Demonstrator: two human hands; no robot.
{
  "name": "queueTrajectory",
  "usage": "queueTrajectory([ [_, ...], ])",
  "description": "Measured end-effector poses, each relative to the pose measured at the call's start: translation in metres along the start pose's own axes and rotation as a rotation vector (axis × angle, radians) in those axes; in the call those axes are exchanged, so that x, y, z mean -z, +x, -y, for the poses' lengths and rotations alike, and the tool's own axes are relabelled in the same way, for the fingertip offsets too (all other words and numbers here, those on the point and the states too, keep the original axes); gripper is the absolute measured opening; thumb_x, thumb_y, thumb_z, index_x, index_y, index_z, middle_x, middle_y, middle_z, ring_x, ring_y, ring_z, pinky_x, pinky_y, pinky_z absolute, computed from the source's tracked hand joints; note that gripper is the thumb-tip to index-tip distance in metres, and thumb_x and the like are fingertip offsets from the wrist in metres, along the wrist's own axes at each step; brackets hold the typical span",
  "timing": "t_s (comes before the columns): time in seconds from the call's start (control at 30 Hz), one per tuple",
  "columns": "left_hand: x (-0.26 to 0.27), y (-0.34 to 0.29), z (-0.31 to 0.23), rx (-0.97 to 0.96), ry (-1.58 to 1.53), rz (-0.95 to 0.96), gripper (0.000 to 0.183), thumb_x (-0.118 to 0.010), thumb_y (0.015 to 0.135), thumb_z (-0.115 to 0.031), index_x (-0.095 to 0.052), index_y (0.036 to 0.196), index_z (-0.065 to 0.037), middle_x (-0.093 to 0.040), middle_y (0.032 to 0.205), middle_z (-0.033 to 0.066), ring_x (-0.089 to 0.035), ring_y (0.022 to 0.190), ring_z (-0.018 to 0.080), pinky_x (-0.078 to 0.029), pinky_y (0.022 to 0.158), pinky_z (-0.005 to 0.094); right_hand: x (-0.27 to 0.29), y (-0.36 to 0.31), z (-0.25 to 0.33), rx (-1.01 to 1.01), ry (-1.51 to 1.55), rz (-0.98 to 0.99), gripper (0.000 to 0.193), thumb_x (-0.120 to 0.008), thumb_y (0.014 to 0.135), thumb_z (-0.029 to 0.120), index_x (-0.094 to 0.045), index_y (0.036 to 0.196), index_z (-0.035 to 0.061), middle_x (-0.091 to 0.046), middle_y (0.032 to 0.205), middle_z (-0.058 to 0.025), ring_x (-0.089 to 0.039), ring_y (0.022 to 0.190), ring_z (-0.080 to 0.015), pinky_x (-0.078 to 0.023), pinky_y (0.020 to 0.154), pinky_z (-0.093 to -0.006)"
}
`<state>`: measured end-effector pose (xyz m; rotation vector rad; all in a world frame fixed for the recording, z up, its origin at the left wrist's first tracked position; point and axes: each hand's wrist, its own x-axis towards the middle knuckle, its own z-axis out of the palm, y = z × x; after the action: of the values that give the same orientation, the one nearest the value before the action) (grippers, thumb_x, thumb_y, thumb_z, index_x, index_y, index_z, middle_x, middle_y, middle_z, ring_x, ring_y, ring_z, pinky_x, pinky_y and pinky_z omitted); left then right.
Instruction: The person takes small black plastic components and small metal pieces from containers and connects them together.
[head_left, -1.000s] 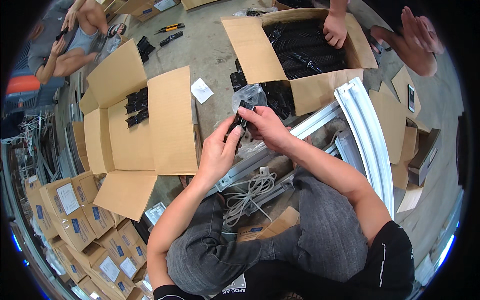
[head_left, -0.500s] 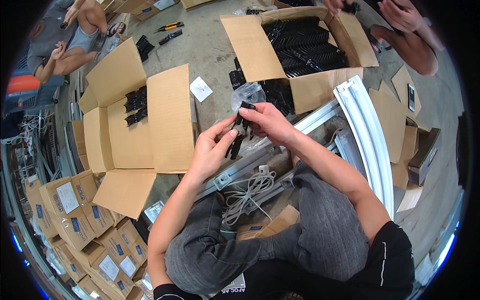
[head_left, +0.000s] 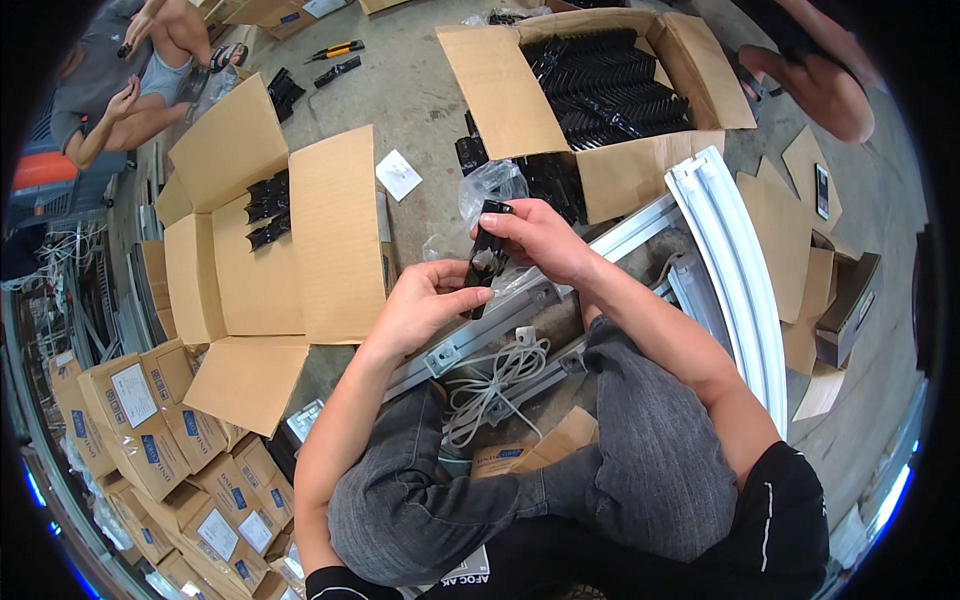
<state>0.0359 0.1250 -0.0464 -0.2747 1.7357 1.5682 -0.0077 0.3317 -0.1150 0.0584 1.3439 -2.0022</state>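
Observation:
A black plastic part (head_left: 487,258), long and narrow, is held upright between my two hands above the metal rails. My right hand (head_left: 543,240) pinches its upper end, with the thumb lying across the front. At the lower end my left hand (head_left: 424,303) grips it between thumb and fingers. Just beyond my hands, crumpled clear plastic film (head_left: 492,190) and a pile of similar black parts (head_left: 553,188) lie beside an open carton (head_left: 625,180) packed with rows of them. Another open carton (head_left: 338,240), at left, holds a few black parts (head_left: 268,210).
White curved metal profiles (head_left: 735,270) and straight rails (head_left: 450,350) lie close by, with a coiled white cable (head_left: 500,380). Stacked cartons (head_left: 135,410) stand at lower left. A yellow-black cutter (head_left: 338,50) and a white paper (head_left: 398,175) are on the floor. Other people sit at both upper corners.
The black part has turned more upright, its long face now showing. My left thumb has slid right along its lower end. The other person's hands at upper right have mostly left view.

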Motion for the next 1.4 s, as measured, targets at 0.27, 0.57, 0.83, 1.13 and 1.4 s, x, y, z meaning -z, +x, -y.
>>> queueTrajectory([
  [0.27,0.001,0.003,0.003,0.037,0.068,0.016,0.036,-0.079,0.083,-0.012,-0.068,0.111,0.008,-0.072,0.094,0.0106,-0.067,0.083,0.0133,-0.054,0.077,0.0273,0.001,-0.002,0.002,0.002,-0.065,0.059,0.027,-0.064,0.097,0.035,-0.069,0.099,0.0078,-0.062,0.082,0.0073,-0.049,0.067,-0.0003,-0.035,0.056,-0.019],
  [0.57,-0.001,0.005,0.006,-0.012,0.02,0.019,0.038,-0.082,0.081,-0.012,-0.068,0.11,0.008,-0.072,0.093,0.0106,-0.067,0.082,0.0131,-0.054,0.075,0.0269,-0.002,-0.004,0.006,0.03,-0.072,0.076,0.031,-0.063,0.097,0.041,-0.067,0.099,0.0102,-0.055,0.074,0.01,-0.04,0.06,0.0005,-0.028,0.052,-0.0194],
  [0.83,0.001,0.007,0.007,0.018,0.081,0.002,0.037,-0.082,0.08,-0.01,-0.069,0.11,0.006,-0.072,0.095,0.0093,-0.066,0.086,0.0129,-0.053,0.079,0.0275,-0.001,-0.003,0.004,0.036,-0.066,0.083,0.036,-0.062,0.097,0.047,-0.067,0.097,0.0108,-0.053,0.072,0.0111,-0.038,0.058,0.0006,-0.026,0.05,-0.0195],
  [1.13,0.004,0.011,0.017,0.022,-0.106,-0.017,0.031,-0.079,0.085,-0.014,-0.068,0.112,-0.004,-0.073,0.099,0.0064,-0.069,0.092,0.0128,-0.054,0.08,0.0275,0.013,0.004,-0.004,0.062,0.382,0.087,0.023,-0.056,0.1,0.027,-0.061,0.109,0.0055,-0.054,0.074,0.0037,-0.044,0.057,-0.0043,-0.031,0.048,-0.0206],
  [1.4,0.005,0.014,0.018,-0.014,-0.365,-0.01,0.034,-0.071,0.092,-0.014,-0.06,0.123,-0.005,-0.069,0.115,0.0092,-0.071,0.094,0.0203,-0.062,0.076,0.0363,0.009,0.003,-0.011,-0.006,0.001,-0.075,0.03,-0.053,0.096,0.01,-0.048,0.124,-0.0002,-0.068,0.091,-0.007,-0.051,0.059,-0.0054,-0.04,0.05,-0.0209],
])
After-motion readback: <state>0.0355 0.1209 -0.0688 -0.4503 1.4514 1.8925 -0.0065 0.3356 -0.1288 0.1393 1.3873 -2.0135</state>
